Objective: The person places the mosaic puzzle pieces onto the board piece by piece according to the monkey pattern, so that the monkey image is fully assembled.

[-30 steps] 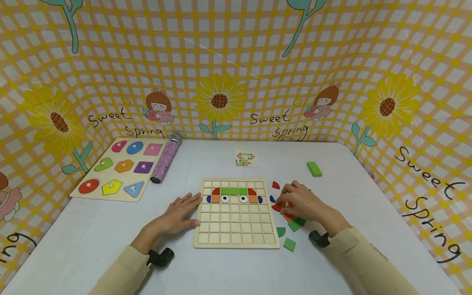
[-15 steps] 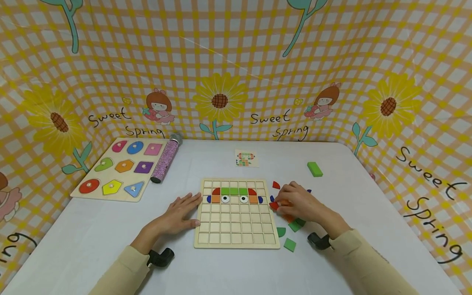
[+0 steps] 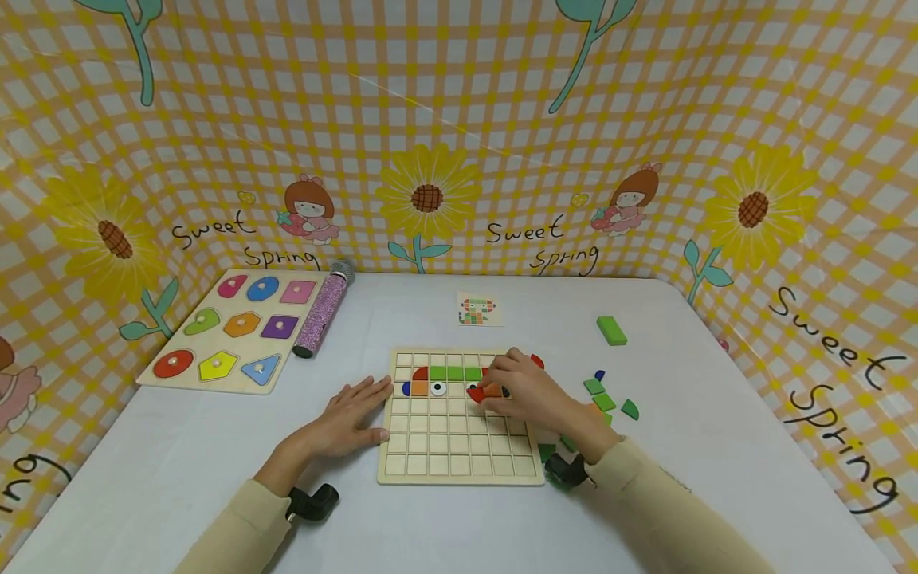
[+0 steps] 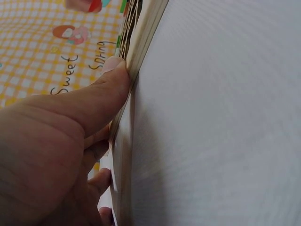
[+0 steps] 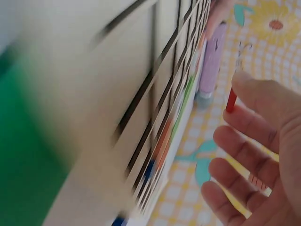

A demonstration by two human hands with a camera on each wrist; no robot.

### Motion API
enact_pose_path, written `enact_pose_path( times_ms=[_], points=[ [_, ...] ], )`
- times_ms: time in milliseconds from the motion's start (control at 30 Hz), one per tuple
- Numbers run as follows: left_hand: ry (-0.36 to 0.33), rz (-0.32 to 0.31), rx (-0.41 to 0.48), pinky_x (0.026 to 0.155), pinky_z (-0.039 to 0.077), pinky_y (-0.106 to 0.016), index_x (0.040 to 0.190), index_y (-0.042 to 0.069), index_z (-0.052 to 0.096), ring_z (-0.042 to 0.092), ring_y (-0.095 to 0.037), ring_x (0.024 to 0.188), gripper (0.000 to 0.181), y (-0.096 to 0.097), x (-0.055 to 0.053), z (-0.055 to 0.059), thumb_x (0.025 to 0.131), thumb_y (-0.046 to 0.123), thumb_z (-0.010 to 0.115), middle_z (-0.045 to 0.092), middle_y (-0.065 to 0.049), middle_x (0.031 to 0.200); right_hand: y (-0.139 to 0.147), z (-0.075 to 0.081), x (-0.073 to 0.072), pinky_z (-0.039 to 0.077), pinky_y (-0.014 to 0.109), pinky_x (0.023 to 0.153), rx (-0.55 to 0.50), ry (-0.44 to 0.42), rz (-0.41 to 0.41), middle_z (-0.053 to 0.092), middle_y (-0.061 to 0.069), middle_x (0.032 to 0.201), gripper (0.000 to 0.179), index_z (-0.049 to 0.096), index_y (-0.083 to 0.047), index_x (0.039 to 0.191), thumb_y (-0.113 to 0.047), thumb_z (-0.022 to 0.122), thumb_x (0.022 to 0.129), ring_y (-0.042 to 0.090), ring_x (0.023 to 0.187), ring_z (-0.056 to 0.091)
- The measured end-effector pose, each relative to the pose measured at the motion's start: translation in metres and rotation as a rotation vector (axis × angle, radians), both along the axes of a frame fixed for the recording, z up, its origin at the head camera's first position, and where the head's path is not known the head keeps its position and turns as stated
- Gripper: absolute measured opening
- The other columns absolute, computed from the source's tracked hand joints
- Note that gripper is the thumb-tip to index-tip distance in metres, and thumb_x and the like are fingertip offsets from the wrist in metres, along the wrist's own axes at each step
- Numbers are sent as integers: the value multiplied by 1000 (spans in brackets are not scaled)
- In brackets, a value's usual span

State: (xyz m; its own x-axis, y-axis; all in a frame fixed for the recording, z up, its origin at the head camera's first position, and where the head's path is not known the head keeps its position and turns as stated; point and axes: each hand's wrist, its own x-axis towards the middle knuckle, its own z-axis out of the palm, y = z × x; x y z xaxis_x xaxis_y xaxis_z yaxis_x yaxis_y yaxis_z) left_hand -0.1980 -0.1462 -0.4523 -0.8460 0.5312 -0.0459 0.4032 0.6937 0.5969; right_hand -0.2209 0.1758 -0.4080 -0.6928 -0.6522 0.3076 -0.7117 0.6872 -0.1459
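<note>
A wooden grid board (image 3: 437, 444) lies on the table, its upper rows holding red, green, orange and blue pieces plus round eye pieces. My left hand (image 3: 339, 424) rests at the board's left edge with its fingers extended; in the left wrist view the thumb (image 4: 106, 92) touches the rim. Over the board's upper right, my right hand (image 3: 538, 396) pinches a red quarter-circle piece (image 3: 476, 395) between thumb and index finger. That red piece (image 5: 231, 100) appears edge-on in the right wrist view, apart from the board. The hand covers some pieces on the board's right side.
Loose pieces, among them a dark green quarter-circle (image 3: 629, 410), lie right of the board. A picture card (image 3: 480, 308) sits behind it. A green block (image 3: 612, 330) is at the back right. A shape puzzle (image 3: 233, 343) and a glittery microphone (image 3: 322, 312) lie at left.
My right hand has moved left from the loose pieces to above the board, carrying the red quarter-circle piece. Several loose pieces are now uncovered. The left hand stays in place.
</note>
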Motion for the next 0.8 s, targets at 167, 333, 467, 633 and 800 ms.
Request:
enact_pose_path(
  times_ms=[167,333,467,633,800],
  points=[
    [1,1,2,117,2,-61,148,6,27,10,-38,147,73,0,0,1,90,33,61,21,-11,158,-35,2,0,46,28,73,26,-7,-4,65,-1,93,22,73,-14,95,-30,75,79,15,85,50],
    [0,4,-1,117,2,-61,149,8,27,10,-37,147,72,0,-1,1,90,33,62,20,-9,159,-64,1,1,48,30,76,67,-77,-51,66,-1,95,24,74,-15,95,-34,74,80,16,87,51],
    [-4,-2,1,117,2,-61,149,8,27,10,-36,147,72,0,-1,0,90,33,61,20,-8,159,-79,-2,0,46,29,74,96,-105,-91,67,-2,93,25,75,-15,94,-35,74,80,16,86,51],
    [7,-9,-2,116,3,-62,148,7,28,10,-38,147,72,-1,0,0,90,33,61,21,-10,158,-88,-4,-2,45,28,76,137,-118,-117,67,-2,94,25,74,-16,95,-37,72,82,16,87,50],
    [12,-11,-2,116,3,-63,148,6,28,11,-38,146,72,-1,0,0,91,34,61,22,-10,158,-92,-9,-4,44,27,75,184,-114,-125,67,-4,94,23,73,-18,95,-36,72,82,16,87,49]
  ],
)
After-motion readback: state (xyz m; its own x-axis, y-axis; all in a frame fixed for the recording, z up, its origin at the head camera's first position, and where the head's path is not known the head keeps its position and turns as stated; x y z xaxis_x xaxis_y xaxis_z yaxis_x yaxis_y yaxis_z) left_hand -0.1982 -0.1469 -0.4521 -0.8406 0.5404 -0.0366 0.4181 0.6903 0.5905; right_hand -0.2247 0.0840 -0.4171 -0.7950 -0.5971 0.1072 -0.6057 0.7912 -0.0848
